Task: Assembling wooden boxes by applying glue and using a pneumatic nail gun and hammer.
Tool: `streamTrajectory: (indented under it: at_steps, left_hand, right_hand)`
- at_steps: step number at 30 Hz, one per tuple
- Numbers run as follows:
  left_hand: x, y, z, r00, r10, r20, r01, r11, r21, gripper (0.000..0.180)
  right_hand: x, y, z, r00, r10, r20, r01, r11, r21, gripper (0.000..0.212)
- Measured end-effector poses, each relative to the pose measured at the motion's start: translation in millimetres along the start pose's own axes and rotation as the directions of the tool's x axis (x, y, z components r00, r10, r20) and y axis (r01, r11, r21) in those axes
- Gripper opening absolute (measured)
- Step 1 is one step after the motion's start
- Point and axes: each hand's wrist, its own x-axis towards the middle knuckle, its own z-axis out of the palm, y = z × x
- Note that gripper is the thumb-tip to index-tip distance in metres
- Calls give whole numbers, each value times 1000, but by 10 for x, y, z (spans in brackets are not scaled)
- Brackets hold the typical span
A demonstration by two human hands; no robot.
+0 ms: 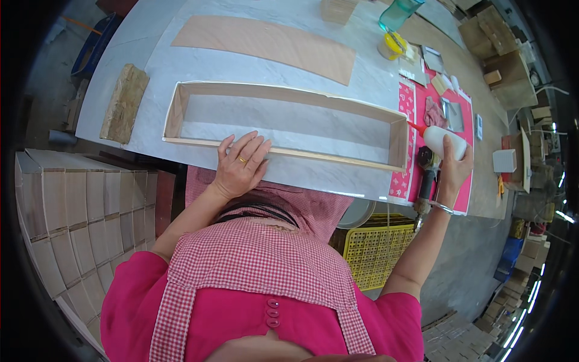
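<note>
A long, shallow rectangular wooden frame (338, 158) lies on the pale marbled table in front of me. The tabletop shows through its open middle. My left hand (240, 166) rests over its near side, left of centre, with fingers spread and laid across the rail. In my right hand (453, 169) is a white squeeze glue bottle (445, 143), tilted so that its red nozzle points left. The nozzle tip is close to the top of the frame's right end; whether it touches, I cannot tell. A thin wooden panel (265, 48) lies flat beyond the frame.
A wrapped brown block (125, 104) sits at the left. On the right, a pink patterned mat (405, 181) bears a power tool (427, 181), a cloth (433, 113) and small parts. A yellow tub (392, 46) stands beyond. Stacked wooden boxes (84, 199) and a yellow crate (377, 250) are below.
</note>
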Motion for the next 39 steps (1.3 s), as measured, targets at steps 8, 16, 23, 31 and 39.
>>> streamTrajectory:
  at_steps: [8,16,23,31,39]
  left_hand:
    - [-5,10,15,1000,5,-6,-4,1000,14,53]
    - [-14,8,24,1000,-8,-21,8,1000,13,52]
    - [5,0,-7,1000,17,-2,-17,1000,11,55]
    - [-160,64,-10,998,-47,46,50,996,-74,55]
    - [-369,30,-45,1000,15,-19,-18,992,-128,44]
  right_hand:
    - [-264,165,-295,994,-106,8,106,993,-45,36]
    - [-636,153,-605,998,-56,28,56,998,-10,36]
    - [-809,-27,-762,990,112,81,-116,992,39,37]
    - [-1258,-862,-91,960,159,230,-254,840,479,35]
    - [-2047,-2297,1561,780,-457,428,107,771,628,42]
